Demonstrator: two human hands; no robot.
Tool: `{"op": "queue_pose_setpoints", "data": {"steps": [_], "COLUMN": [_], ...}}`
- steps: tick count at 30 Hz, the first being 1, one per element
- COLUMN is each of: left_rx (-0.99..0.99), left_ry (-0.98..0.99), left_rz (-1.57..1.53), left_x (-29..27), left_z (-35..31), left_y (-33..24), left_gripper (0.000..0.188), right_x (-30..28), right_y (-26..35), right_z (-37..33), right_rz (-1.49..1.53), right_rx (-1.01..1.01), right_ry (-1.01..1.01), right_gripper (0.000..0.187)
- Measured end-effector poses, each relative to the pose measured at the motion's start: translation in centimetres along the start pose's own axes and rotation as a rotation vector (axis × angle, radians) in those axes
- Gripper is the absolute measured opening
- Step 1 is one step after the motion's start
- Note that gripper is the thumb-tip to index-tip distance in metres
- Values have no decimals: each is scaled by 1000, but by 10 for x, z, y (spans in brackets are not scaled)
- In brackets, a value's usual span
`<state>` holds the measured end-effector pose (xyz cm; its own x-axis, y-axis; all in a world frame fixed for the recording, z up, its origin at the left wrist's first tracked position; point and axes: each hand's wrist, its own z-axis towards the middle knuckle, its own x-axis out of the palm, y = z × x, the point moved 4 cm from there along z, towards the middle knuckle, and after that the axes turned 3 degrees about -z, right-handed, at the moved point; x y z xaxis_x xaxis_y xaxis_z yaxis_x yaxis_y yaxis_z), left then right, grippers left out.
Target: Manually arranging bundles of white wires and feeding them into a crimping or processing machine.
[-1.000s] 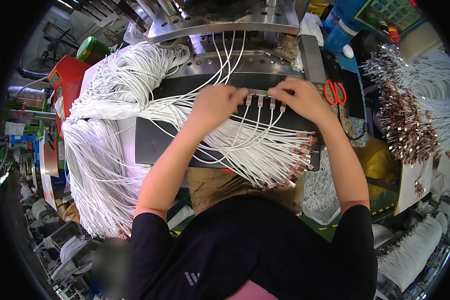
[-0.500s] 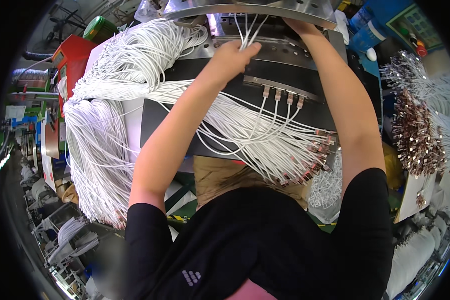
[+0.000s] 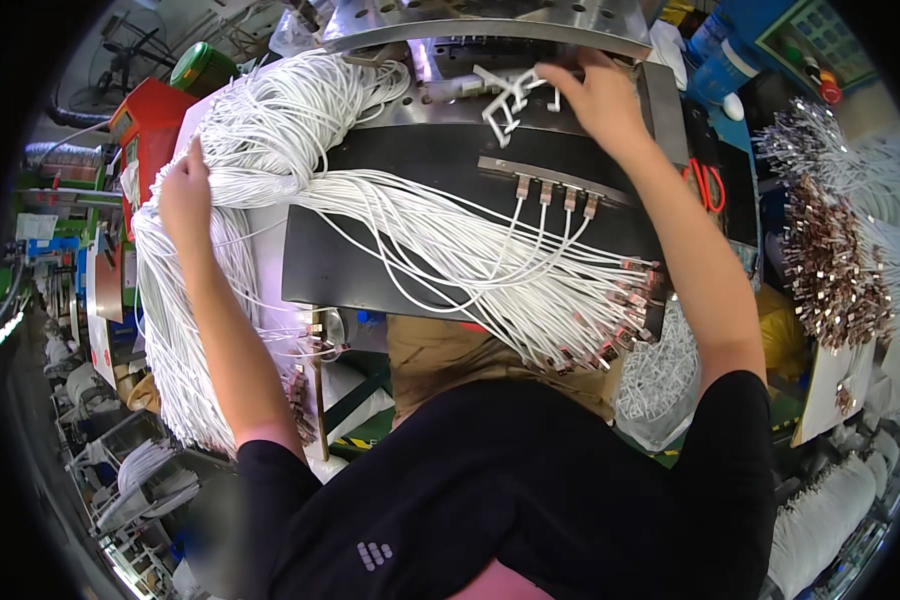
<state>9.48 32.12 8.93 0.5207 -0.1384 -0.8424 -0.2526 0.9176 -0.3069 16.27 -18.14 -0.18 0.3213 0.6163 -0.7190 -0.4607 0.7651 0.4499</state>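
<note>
My left hand (image 3: 185, 200) is closed over the thick bundle of white cables (image 3: 255, 188) at the left; its fingertips are partly hidden. At the front of the metal press, my right hand (image 3: 602, 105) has its thumb side against a white branched plastic sprue (image 3: 510, 105) and appears to hold it, though the grip is partly hidden. Just below, a metal bar (image 3: 550, 178) holds several cable ends with coppery connectors (image 3: 570, 198) in a row. More cables fan across the black board (image 3: 345, 255), their connector ends (image 3: 630, 305) at its right edge.
Overhead, the perforated press plate (image 3: 490, 32) spans the far side. A clear bag of white plastic scraps (image 3: 660, 380) hangs below the board. Cable bundles (image 3: 835, 270) with connectors hang at the right, near red-handled pliers (image 3: 705, 187). A red machine housing (image 3: 155, 120) stands at the left.
My left hand has moved from the press, where it held a few cables, to the bundle at the left. The right hand has come out from under the press, with the sprue now showing.
</note>
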Motion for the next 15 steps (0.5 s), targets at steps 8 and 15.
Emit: {"op": "queue_pose_setpoints", "data": {"steps": [8,15], "left_rx": [926,827], "left_ry": [398,429], "left_rz": [-731,-564], "left_x": [38,53], "left_z": [-255,-253], "left_y": [-236,-259], "left_gripper": [26,17], "right_x": [-85,-65], "right_y": [34,26], "right_z": [-87,-112], "right_rz": [109,68], "right_rx": [202,68], "right_ry": [254,333], "right_gripper": [29,22]}}
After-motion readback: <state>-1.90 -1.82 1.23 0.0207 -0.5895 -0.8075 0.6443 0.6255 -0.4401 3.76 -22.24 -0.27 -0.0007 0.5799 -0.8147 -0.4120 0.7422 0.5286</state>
